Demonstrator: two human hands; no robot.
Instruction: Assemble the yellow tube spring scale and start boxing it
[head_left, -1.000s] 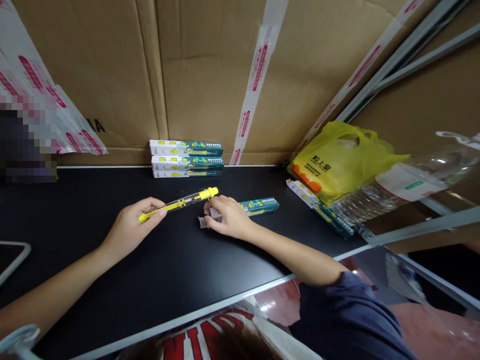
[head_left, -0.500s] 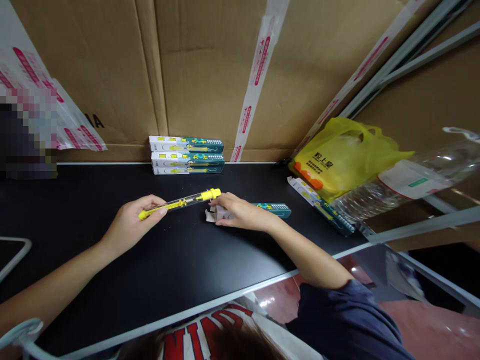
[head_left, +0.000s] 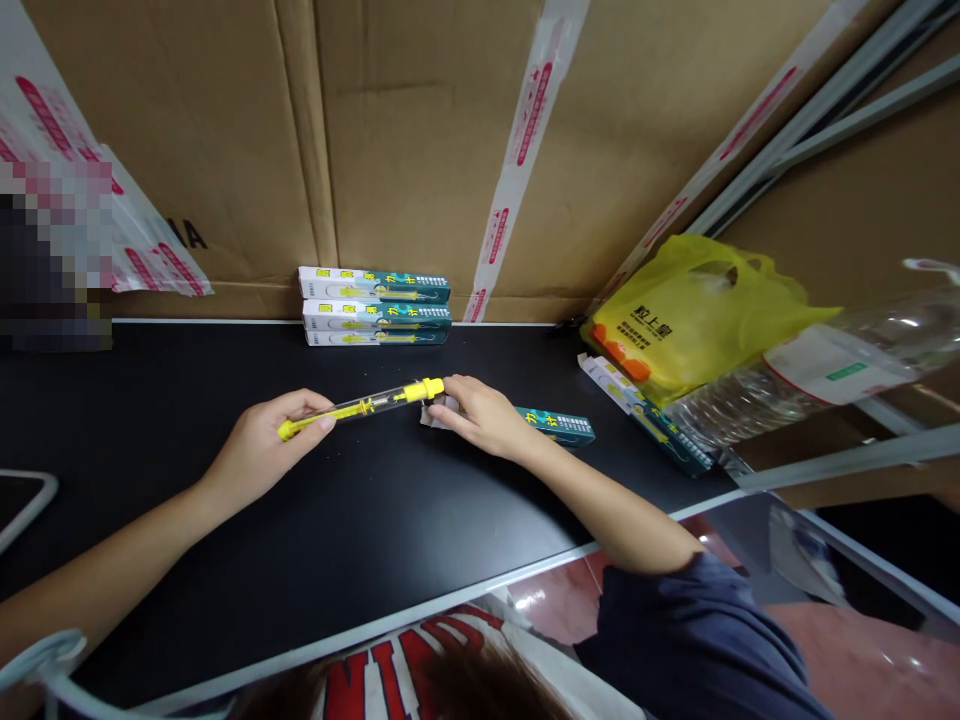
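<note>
A clear tube with yellow ends (head_left: 382,400) is held above the black table, tilted up slightly to the right. My left hand (head_left: 289,425) pinches its left end between thumb and fingers. My right hand (head_left: 480,415) is at the tube's right yellow end, with the fingers bent and the thumb along the lower side; what the fingertips grip is too small to make out. Beneath my right hand a green and white box (head_left: 562,426) lies on the table, its flap showing at the left and its middle hidden by the hand.
Stacked boxes (head_left: 375,322) stand against the cardboard at the back of the table (head_left: 345,530). On the right are an open box (head_left: 649,415), a yellow bag (head_left: 675,320) and a plastic bottle (head_left: 810,360). A white-edged object (head_left: 49,490) lies far left.
The box under my right hand has shifted slightly right. My right hand has risen a little and its fingers are nearer the tube's yellow end. My left hand has kept its hold.
</note>
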